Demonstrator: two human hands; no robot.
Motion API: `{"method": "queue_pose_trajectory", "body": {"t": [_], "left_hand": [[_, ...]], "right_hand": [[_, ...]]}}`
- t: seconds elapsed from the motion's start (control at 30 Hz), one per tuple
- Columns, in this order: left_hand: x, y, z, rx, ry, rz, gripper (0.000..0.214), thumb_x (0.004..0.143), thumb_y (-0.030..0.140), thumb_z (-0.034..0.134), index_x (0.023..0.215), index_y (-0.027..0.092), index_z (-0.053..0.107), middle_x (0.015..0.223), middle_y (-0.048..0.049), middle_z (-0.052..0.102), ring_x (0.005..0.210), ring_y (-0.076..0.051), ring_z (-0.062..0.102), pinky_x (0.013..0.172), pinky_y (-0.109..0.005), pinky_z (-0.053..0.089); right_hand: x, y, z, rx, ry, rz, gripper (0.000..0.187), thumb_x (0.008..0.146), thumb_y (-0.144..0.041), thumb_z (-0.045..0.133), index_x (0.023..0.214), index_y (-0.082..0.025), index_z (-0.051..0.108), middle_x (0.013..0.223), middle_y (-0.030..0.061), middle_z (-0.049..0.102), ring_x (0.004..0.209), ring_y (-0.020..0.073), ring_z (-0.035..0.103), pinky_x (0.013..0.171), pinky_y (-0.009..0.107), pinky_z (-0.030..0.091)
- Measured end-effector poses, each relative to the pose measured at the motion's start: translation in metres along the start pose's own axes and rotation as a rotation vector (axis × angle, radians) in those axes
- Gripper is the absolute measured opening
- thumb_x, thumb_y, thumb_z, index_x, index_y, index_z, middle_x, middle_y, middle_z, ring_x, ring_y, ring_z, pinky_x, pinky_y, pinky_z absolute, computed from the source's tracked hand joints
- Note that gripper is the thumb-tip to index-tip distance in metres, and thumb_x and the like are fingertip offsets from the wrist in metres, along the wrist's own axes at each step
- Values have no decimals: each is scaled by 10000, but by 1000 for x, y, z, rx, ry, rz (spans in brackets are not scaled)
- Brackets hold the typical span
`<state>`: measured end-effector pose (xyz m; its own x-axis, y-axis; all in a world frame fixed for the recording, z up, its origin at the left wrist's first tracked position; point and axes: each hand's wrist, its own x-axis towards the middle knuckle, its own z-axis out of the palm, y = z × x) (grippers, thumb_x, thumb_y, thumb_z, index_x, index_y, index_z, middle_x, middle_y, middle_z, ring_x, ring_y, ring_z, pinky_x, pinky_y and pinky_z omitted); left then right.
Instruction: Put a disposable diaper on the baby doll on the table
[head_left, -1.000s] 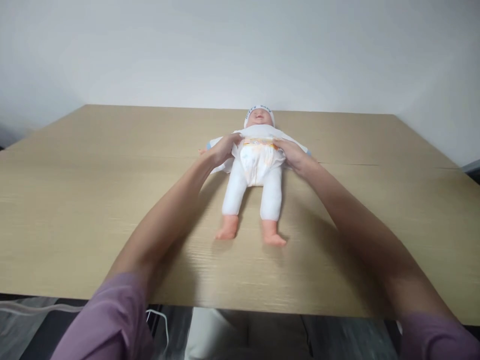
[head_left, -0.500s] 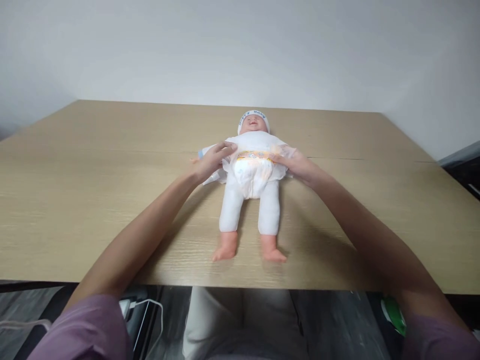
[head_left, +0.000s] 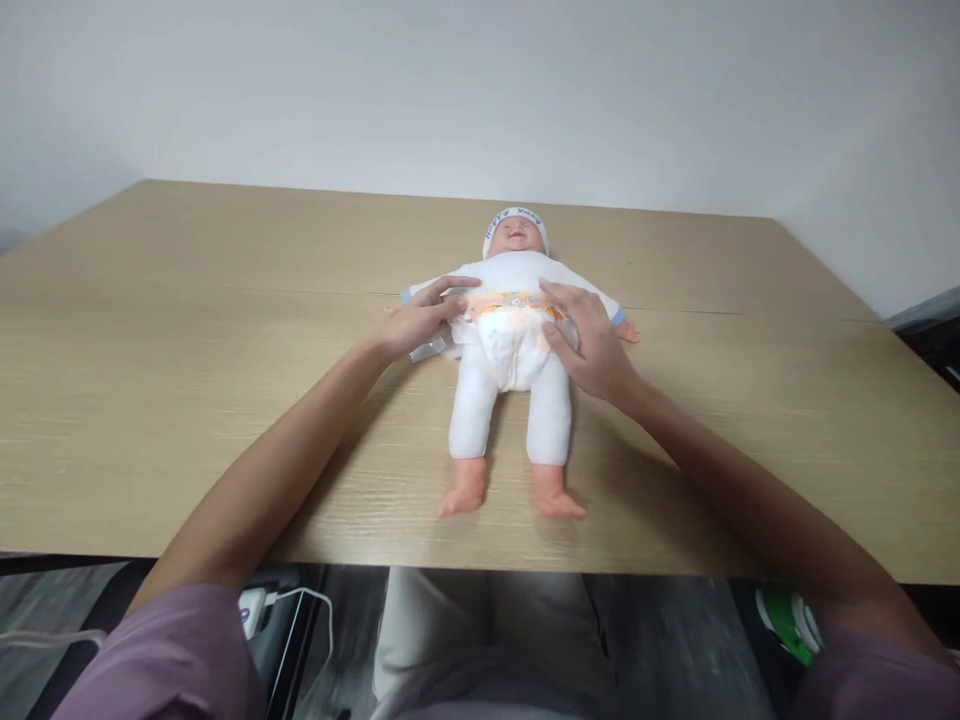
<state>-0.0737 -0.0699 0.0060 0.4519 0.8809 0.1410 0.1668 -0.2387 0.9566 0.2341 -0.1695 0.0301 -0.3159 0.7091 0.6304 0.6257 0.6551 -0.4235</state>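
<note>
A baby doll (head_left: 517,268) in white clothes and a lettered white cap lies on its back, feet toward me. Around its hips is a white diaper (head_left: 510,345) with an orange patterned waistband. My left hand (head_left: 424,318) rests at the diaper's left side, fingers stretched over the doll's waist. Below that hand, a loose diaper side flap sticks out onto the table. On the other side my right hand (head_left: 592,345) lies against the diaper, fingers apart and touching its front edge. Its palm hides the diaper's right side.
The wooden table (head_left: 225,400) has a seam running across it behind the doll's waist. A pale wall (head_left: 480,90) stands behind. Below the front edge are a white device with a cable (head_left: 251,610) at left and a green-and-white object (head_left: 787,620) at right.
My right hand has shifted from gripping the diaper's spread right flap to lying open over that side. The flap no longer sticks out there. My left hand stays at about the same place.
</note>
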Motion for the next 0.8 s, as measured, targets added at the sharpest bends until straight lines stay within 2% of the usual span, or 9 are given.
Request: {"method": "queue_pose_trajectory", "body": {"t": [0.1,0.17,0.23,0.3,0.4,0.5,0.57,0.63,0.8], "left_hand": [[-2,-1,-4,-28,27,-96,512,861,317,720,1369,254,716,1024,-56,722,807,-182,636,733,-328,552],[-6,7,-1,47,137,-125,458,826,236,661,1280,242,728,1122,-67,738,889,-200,652,801,-351,564],[-9,24,8,190,276,-67,395,850,199,600,1225,245,716,1274,-73,746,1033,-229,667,940,-400,573],[-10,47,24,351,330,66,342,922,202,562,1230,251,701,1379,-74,730,1174,-258,653,1076,-447,544],[-3,81,58,571,206,271,271,1017,265,554,1232,238,717,1389,-103,715,1316,-308,600,1200,-501,473],[11,99,91,719,47,360,266,1072,338,544,1210,226,742,1373,-120,710,1353,-345,565,1242,-548,415],[20,100,107,782,-21,336,285,1088,396,556,1189,220,756,1326,-124,722,1331,-370,560,1220,-578,409],[24,97,116,843,-37,298,303,1066,461,624,1159,211,767,1288,-135,725,1323,-405,551,1193,-603,404],[24,88,120,948,-5,263,402,934,530,815,1153,194,776,1344,-168,677,1389,-494,509,1196,-645,365]], "right_hand": [[-23,31,-5,-62,32,107,435,1137,-418,506,1509,-244,647,1470,150,726,1361,356,675,1226,576,505],[-40,53,-10,-131,42,213,380,1102,-428,551,1385,-223,700,1309,160,766,1175,352,729,1127,566,552],[-52,69,-15,-204,12,296,318,1066,-449,598,1232,-212,731,1147,149,778,1046,337,729,1040,531,573],[-58,76,-17,-268,-24,356,274,1034,-471,644,1090,-216,727,1036,132,772,1000,330,717,989,497,570],[-57,74,-12,-290,-31,458,241,989,-467,714,986,-228,684,910,94,751,953,316,715,970,471,553],[-52,67,-4,-262,-21,572,227,956,-435,758,961,-237,648,861,71,737,922,300,717,937,445,548],[-49,64,-1,-245,-27,627,232,939,-425,773,959,-239,637,879,68,744,898,284,707,889,419,541],[-47,62,-1,-224,-48,670,235,925,-423,781,949,-238,636,896,61,752,866,264,695,851,394,525],[-44,64,-14,-134,-95,741,288,926,-473,744,804,-232,646,785,40,718,770,233,643,766,363,455]]}}
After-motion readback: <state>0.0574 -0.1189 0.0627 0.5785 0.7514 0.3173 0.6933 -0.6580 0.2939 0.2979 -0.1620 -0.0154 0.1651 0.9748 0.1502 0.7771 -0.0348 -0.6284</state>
